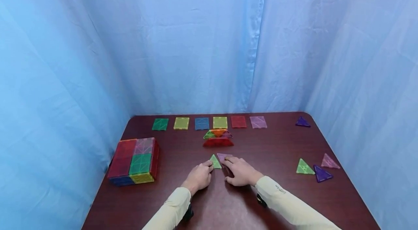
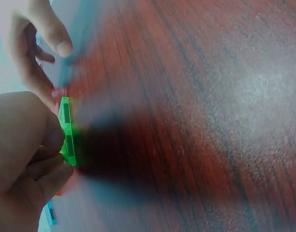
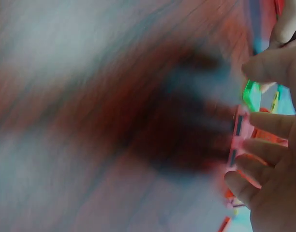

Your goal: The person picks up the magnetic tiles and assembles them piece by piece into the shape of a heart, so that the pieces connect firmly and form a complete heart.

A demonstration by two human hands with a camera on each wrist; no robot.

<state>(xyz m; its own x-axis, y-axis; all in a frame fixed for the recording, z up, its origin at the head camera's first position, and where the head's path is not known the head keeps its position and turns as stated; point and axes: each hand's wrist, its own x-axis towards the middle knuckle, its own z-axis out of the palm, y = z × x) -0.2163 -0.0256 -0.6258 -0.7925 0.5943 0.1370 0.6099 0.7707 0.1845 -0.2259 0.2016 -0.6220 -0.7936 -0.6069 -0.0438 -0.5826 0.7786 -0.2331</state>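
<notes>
My left hand point(image 1: 200, 176) has its fingers curled at a translucent green triangle magnetic tile point(image 1: 215, 162). In the left wrist view thumb and fingertips pinch that green tile point(image 2: 68, 135) along its side. My right hand point(image 1: 241, 172) reaches in from the other side, its fingers extended onto a pink-purple triangle tile point(image 1: 223, 156) with the thumb held apart. The right wrist view has these fingertips on the pink tile point(image 3: 237, 133). The two triangles lie side by side on the table, close together. Beyond them stands a small build with a red front point(image 1: 218, 143) and an orange triangle point(image 1: 217, 133) behind.
A box-like block of square tiles point(image 1: 119, 157) stands at the left. Along the back edge runs a row of several squares, including a blue one point(image 1: 201, 123). Loose triangles lie at the right: green point(image 1: 304, 167), purple point(image 1: 322, 174), pink point(image 1: 329, 161) and dark blue-purple point(image 1: 302, 122).
</notes>
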